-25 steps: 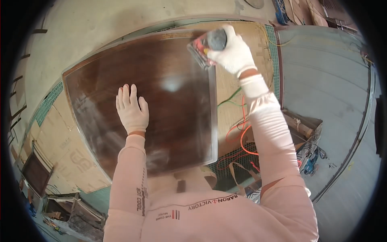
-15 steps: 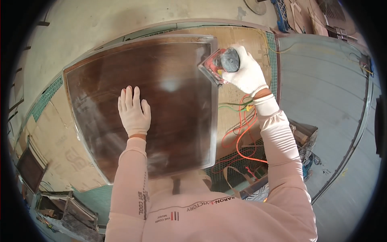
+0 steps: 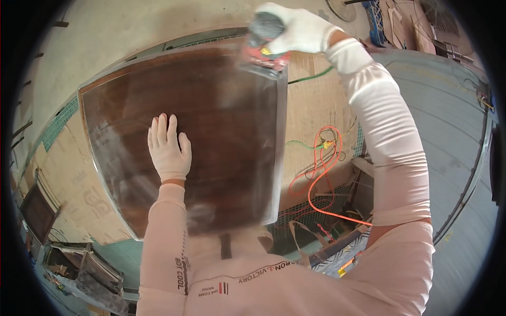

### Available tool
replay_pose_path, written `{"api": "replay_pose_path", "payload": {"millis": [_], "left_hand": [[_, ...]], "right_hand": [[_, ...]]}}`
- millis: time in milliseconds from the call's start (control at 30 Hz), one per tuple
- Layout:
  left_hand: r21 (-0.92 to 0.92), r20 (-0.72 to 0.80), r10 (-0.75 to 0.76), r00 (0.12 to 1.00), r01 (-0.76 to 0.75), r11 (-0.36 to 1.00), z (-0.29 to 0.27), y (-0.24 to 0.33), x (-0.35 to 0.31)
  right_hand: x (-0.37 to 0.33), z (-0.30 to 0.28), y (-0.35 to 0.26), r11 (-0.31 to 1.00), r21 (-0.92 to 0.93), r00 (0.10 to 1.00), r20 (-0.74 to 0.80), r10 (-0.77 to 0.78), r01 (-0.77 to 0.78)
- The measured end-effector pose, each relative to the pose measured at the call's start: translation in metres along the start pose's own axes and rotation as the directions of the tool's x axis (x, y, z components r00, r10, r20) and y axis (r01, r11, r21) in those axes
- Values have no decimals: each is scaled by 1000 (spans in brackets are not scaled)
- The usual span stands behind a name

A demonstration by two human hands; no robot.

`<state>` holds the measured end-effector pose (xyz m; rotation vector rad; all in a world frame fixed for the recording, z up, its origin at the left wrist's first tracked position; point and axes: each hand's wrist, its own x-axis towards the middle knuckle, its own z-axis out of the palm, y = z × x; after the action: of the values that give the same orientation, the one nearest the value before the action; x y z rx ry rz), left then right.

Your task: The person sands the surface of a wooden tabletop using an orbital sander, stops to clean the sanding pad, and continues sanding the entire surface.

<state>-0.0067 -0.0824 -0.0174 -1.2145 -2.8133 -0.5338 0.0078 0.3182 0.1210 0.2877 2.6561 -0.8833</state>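
A large dark brown wooden panel (image 3: 221,147) with dusty, pale edges lies in front of me. My left hand (image 3: 169,150), in a white glove, rests flat on its left-middle part with the fingers stretched out. At the panel's far right corner my gloved right hand (image 3: 303,30) is wrapped round a red and grey power sander (image 3: 267,39). The sander is smeared by motion, and its base sits over the corner's edge. A green cord (image 3: 311,77) shows to the right below the right hand.
Cardboard (image 3: 316,110) lies under and around the panel on a green mesh surface. An orange cord (image 3: 328,210) loops at the right, beside a bin of odds and ends (image 3: 337,247). Another small framed panel (image 3: 39,213) leans at the far left.
My right hand has carried the sander from the panel's right edge away from me and leftward to the far right corner. My left hand stays flat, shifted slightly left in view.
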Motion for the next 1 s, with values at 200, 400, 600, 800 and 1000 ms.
{"api": "replay_pose_path", "payload": {"millis": [200, 400, 600, 800, 1000], "left_hand": [[-21, -15, 10, 1000, -11, 1000, 3, 6, 3], [-27, 1, -16, 1000, 16, 999, -2, 3, -1], [-6, 2, -12, 1000, 12, 1000, 0, 2, 1], [-32, 16, -10, 1000, 11, 999, 3, 1, 0], [-42, 17, -12, 1000, 13, 999, 3, 0, 1]], "right_hand": [[-68, -9, 42, 956, -82, 960, -12, 281, -281], [-80, 8, 37, 997, 6, 979, -189, 74, -75], [-2, 35, -24, 987, -156, 991, -120, -63, 44], [70, 77, -134, 994, -105, 998, -66, -1, -6], [-4, 73, -81, 971, -102, 957, -218, 190, -216]]}}
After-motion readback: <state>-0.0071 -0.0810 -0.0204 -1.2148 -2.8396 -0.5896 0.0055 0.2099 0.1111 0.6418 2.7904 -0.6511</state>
